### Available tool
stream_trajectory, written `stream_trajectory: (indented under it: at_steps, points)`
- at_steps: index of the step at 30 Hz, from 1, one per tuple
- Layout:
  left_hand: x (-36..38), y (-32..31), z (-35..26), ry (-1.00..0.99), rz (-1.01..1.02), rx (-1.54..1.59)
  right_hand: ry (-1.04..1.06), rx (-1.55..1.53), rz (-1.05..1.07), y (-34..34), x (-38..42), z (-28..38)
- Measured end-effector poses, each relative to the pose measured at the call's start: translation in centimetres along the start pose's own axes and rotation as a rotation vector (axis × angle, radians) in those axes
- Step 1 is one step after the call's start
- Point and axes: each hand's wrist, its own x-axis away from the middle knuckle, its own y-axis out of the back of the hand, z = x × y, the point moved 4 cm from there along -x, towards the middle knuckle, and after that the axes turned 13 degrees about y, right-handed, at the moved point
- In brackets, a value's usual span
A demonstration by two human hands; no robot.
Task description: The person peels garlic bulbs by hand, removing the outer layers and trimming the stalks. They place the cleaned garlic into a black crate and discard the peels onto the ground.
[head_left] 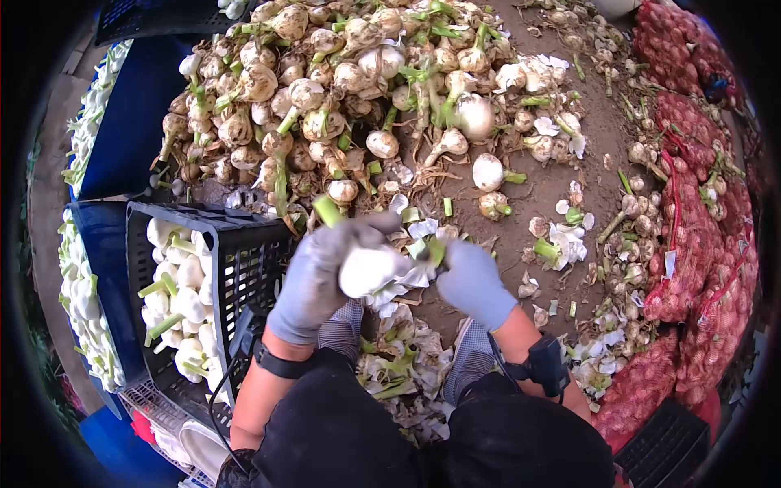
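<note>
Both gloved: left hand point(321, 276) fingers wrapped round white onion point(370, 268); right hand point(472, 281) fingers closed at its peel, crate point(236, 268) just left.

A heap of onions point(342, 89) lies on the ground ahead. A crate point(236, 268) holding peeled onions point(175, 301) sits to the left, filled sacks point(700, 244) line the right, and peelings point(403, 366) lie between the feet.

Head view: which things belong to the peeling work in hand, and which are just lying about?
In use:
- left hand gripping a garlic bulb
- right hand at the bulb's end
- heap of unpeeled bulbs
- black crate of peeled bulbs

Lying about:
- red mesh sacks
- peelings on the ground
- blue crates
</note>
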Motion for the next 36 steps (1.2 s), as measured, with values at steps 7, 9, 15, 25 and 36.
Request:
stream_trajectory:
  at_steps: [7, 9, 15, 25, 36]
  points:
    - [4.5, 5.4, -7.4, -0.287, -0.476, 0.392, 0.252, 0.343, 0.86, -6.2, 4.8, 1.9]
    - [5.0, 5.8, -5.9, -0.185, -0.516, 0.597, 0.249, 0.349, 0.546, -3.7, 2.8, 3.4]
    - [2.0, 0.7, -3.2, -0.291, -0.362, -0.645, 0.347, -0.154, -0.075, 1.1, -3.0, 9.2]
    - [5.5, 3.8, -6.8, -0.359, -0.683, 0.019, 0.515, -0.884, 0.6, 0.7, 0.6, 10.3]
    - [3.1, -0.7, -3.5, -0.012, -0.277, 0.264, 0.812, 0.0, -0.43, 3.2, -2.4, 12.0]
